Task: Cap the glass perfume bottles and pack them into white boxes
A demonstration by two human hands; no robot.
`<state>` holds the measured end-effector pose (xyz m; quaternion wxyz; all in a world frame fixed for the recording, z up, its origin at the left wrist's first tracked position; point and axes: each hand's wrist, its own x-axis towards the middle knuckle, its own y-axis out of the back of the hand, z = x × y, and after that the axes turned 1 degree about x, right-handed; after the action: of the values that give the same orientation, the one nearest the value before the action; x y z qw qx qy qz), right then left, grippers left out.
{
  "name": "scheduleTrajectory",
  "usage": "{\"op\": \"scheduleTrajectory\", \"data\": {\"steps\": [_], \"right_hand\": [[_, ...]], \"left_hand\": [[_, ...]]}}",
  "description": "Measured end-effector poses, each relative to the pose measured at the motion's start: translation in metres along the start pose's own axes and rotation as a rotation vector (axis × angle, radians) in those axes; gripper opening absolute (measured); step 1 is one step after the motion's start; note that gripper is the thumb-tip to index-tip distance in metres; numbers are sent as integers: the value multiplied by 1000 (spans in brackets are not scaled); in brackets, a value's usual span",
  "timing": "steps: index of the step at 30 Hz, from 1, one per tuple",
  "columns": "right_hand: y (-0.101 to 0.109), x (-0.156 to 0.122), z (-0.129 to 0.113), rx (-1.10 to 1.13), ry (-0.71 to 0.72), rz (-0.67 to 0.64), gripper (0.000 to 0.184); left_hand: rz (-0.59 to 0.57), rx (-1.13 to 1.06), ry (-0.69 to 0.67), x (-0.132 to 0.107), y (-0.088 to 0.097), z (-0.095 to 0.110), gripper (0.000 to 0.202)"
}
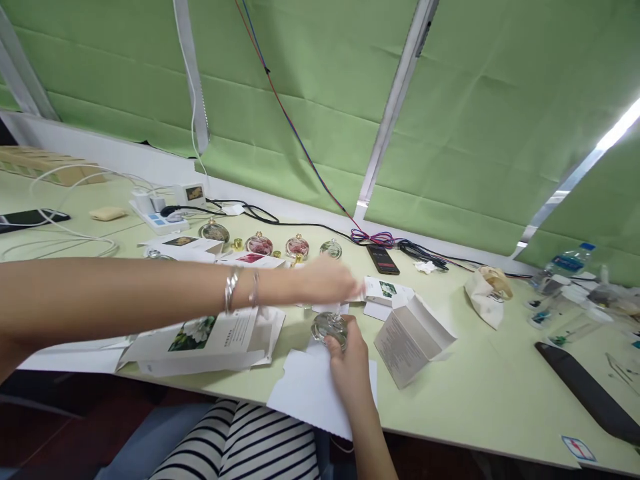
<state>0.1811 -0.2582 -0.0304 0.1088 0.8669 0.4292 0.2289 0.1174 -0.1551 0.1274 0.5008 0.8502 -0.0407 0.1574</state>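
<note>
My right hand [351, 360] is closed around a round, clear glass perfume bottle [330, 329] with a greenish tint, tilted above a white sheet of card [313, 390] at the table edge. Just above the bottle's neck is my left hand [330, 280], smeared by motion, its fingers curled together; anything in them is hidden. Two silvery bracelets [231, 289] circle the left wrist. To the right stands an open, pale carton [415, 340] with printed text. Under the left forearm lies a white box with a flower picture [195, 337], partly covered.
Several similar round bottles [259, 245] and small gold caps [237, 244] line the back. A phone [384, 259] lies beside bundled cables [373, 237]. Farther right are a crumpled white bag [485, 300], clear containers [575, 313] and a long dark object [590, 393]. A power strip [160, 219] sits left.
</note>
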Motion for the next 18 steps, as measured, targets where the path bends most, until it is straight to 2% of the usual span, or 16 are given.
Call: {"op": "scheduleTrajectory", "data": {"steps": [2, 4, 5, 6, 7, 8, 10, 11, 13, 15, 16, 18], "right_hand": [[1, 0, 0, -8, -14, -7, 30], [2, 0, 0, -5, -19, -16, 28], [2, 0, 0, -2, -21, -20, 28], [2, 0, -1, 2, -21, -21, 27], [2, 0, -1, 5, -21, -19, 27], [2, 0, -2, 7, -19, -17, 27], [1, -1, -3, 12, -7, -16, 26], [0, -1, -3, 14, 1, -16, 26], [-1, 0, -2, 14, 15, -18, 25], [-2, 0, 0, 7, 18, -22, 27], [-2, 1, 2, 1, 14, -26, 27], [-3, 0, 5, -10, 2, -28, 29]], "left_hand": [[88, 57, 174, 13, 48, -32, 86], [224, 159, 344, 19, 90, -61, 93], [227, 246, 392, 19, 103, -70, 95], [173, 281, 398, 15, 109, -74, 96], [74, 273, 372, 8, 107, -72, 95], [-23, 239, 339, -1, 97, -65, 88], [-184, 128, 226, -23, 60, -45, 67], [-222, 101, 179, -34, 36, -34, 55], [-285, 50, 120, -53, -12, -17, 42], [-315, 1, 93, -65, -48, -6, 32], [-329, -26, 83, -69, -60, -3, 29], [-357, -76, 79, -73, -73, 1, 28]]}}
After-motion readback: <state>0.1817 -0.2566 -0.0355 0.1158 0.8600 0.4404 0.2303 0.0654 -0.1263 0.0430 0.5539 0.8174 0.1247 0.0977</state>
